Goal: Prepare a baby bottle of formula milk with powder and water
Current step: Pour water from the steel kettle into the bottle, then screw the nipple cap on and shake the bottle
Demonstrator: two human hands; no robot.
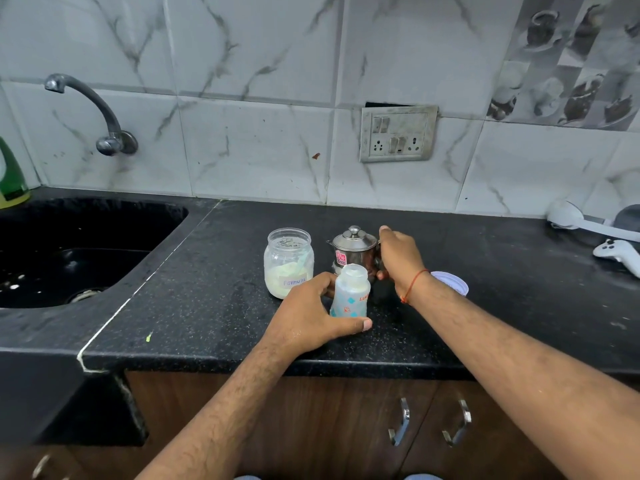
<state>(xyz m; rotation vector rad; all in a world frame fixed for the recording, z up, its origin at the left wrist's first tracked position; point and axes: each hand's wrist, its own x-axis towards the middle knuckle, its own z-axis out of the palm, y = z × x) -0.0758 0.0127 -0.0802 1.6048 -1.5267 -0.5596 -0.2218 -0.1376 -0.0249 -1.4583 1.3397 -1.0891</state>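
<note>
Steadying an open baby bottle (349, 292) on a black kitchen counter (214, 306), a person reaches for a small lidded steel pot (353, 251) just behind it.

The left hand (308, 320) curls its thumb and fingers around the bottle's base, apparently to keep it upright for filling; the bottle has no teat or cap on, and its printed lettering is partly hidden, only "Lu" being readable. The right hand (398, 254) wraps the side of the pot, seemingly at its handle, likely to lift and pour water. Just left of the bottle stands an uncapped jar (289, 261) of pale powder with a scoop inside, hand-labelled "Formula". A white lid (453, 282) lies beneath the right wrist. The pot's pink sticker is too small to read.
</note>
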